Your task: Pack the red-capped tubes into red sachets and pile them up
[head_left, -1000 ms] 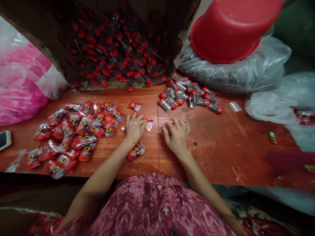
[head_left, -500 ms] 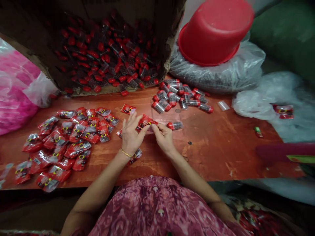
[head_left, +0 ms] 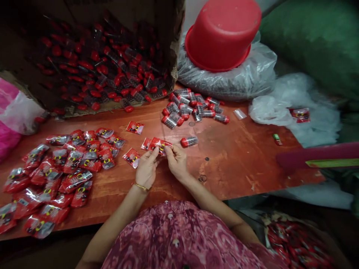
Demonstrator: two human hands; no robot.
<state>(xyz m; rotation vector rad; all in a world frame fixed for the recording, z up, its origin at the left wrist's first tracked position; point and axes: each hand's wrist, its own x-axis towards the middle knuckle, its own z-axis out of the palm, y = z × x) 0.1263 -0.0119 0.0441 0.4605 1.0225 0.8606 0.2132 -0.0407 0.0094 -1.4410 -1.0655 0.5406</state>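
Between both hands is a small red printed plastic packet, pinched near its lower edge. My left hand closes thumb and fingers on its left side, and my right hand grips the right side. Just behind it, partly covered, lies another flat red packet. Two more flat packets rest to the left, one packet farther back and one packet beside my left hand. A clear tube with a red cap lies right of my hands.
Filled red packets are heaped on the left. Several red-capped tubes lie behind my hands. A carton of tubes stands at the back, next to a red tub upside down on a filled plastic bag.
My left hand has gone from spread fingers to pinching the packet. A packet that was under my left wrist now shows left of the hand. The whole view has shifted somewhat to the right.
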